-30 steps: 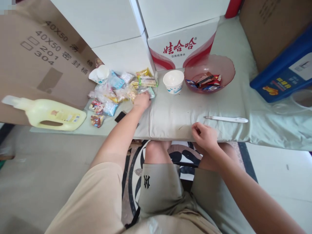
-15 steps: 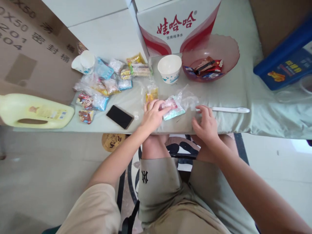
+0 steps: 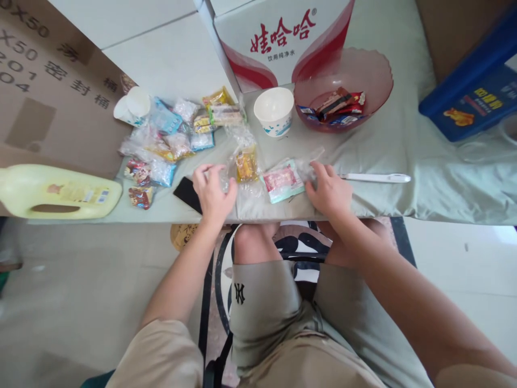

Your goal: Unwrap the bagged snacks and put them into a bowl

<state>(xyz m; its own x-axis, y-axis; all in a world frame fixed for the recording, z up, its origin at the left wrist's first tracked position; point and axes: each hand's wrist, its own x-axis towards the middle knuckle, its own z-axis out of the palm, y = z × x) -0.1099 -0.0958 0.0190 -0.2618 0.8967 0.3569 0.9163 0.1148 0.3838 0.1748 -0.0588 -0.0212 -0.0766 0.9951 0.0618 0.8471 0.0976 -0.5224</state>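
A clear bag with a yellow snack (image 3: 246,165) and a pink-and-teal packet (image 3: 283,182) in clear wrap lie near the front edge of the cloth-covered table (image 3: 375,145). My left hand (image 3: 212,192) sits just left of the clear bag with its fingers curled and pinching the bag's edge. It partly covers a black phone (image 3: 184,191). My right hand (image 3: 329,189) lies on the clear wrap at the right of the pink packet, fingers stretched out flat.
A heap of snack packets (image 3: 169,143) and a tipped paper cup (image 3: 131,106) lie at the left. Behind are a white paper bowl (image 3: 275,110), a pink bowl of wrapped sweets (image 3: 343,89), a white pen (image 3: 375,177), cardboard boxes, a yellow jug (image 3: 56,191) and a blue box (image 3: 472,97).
My left hand brought two packets from the heap to the front edge, then shifted left off the pink packet to the clear bag. My right hand slid left from the pen onto the wrap.
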